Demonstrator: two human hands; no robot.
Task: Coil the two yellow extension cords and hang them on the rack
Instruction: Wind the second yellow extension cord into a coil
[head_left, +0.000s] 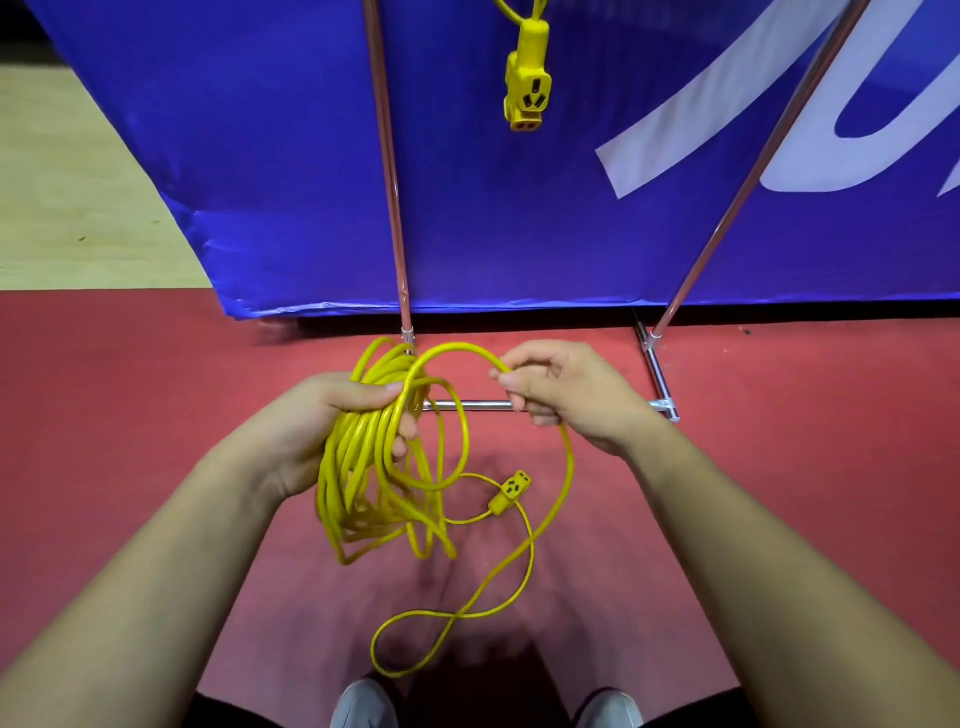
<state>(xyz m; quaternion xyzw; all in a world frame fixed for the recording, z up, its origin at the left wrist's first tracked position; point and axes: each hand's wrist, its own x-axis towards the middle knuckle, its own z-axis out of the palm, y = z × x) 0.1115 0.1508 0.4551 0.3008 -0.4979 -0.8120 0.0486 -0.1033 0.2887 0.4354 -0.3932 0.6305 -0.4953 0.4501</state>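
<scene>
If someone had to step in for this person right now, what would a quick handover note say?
Left hand: shut on the coiled bundle of a yellow extension cord.
Right hand: pinching the next loop of the same cord.
Loose tail and its socket end trail over the red floor.
Another yellow socket hangs from above, by the rack poles; its cord looks hung already, though its coil is out of view.
Left: finish coiling the tail, then hang this bundle.

Coiled cord (363, 457) before the rack (467, 405), banner (260, 156) behind, socket (525, 83) hanging above
</scene>
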